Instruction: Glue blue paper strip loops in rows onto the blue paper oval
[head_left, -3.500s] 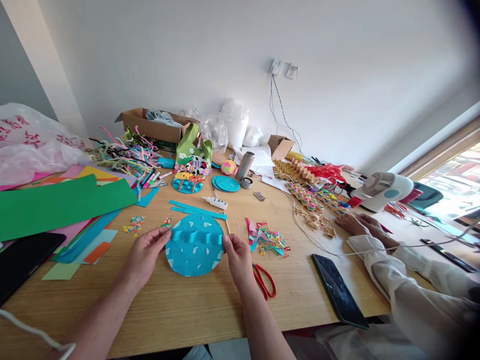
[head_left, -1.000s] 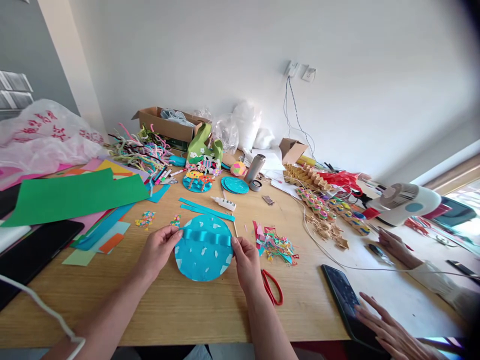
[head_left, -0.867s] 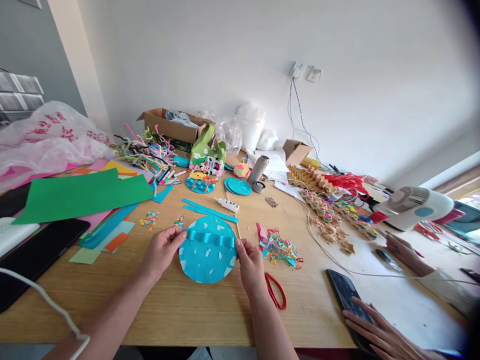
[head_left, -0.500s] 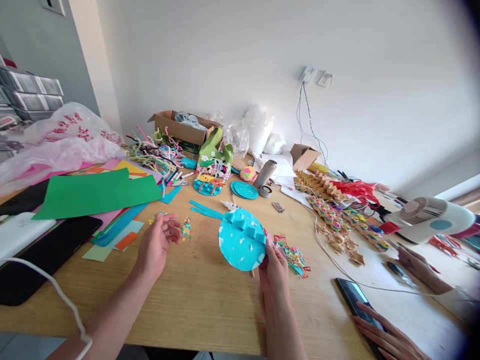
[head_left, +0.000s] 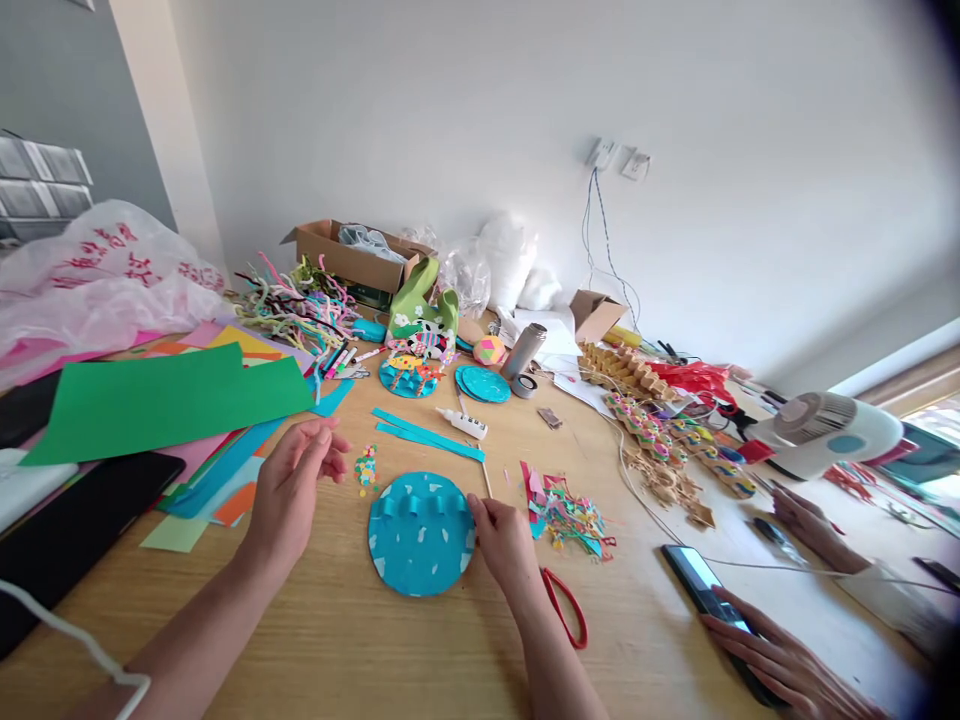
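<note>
My right hand (head_left: 504,535) pinches the right edge of a round blue paper disc (head_left: 424,560), which lies flat at or just above the table. A row of blue paper loops (head_left: 420,503) crosses its upper part, and pale flecks dot the surface. My left hand (head_left: 296,485) hovers to the left with fingers loosely curled and apart, nothing visible in them. Beyond the disc lie blue paper strips (head_left: 427,438), a white glue bottle (head_left: 462,422) and a thin stick (head_left: 487,480). Red-handled scissors (head_left: 566,608) are partly hidden by my right forearm.
Coloured paper sheets (head_left: 172,400) cover the left side. Paper scraps (head_left: 570,510) and small confetti pieces (head_left: 365,468) lie near my hands. Farther back are a metal cylinder (head_left: 525,350) and more blue discs (head_left: 484,384). Another person's hand (head_left: 780,650) rests on a phone (head_left: 712,600) at right.
My right hand has lowered the blue disc toward the table and moved it left, tilting it flatter. The glue bottle and scissors are now uncovered. My left hand has shifted slightly left.
</note>
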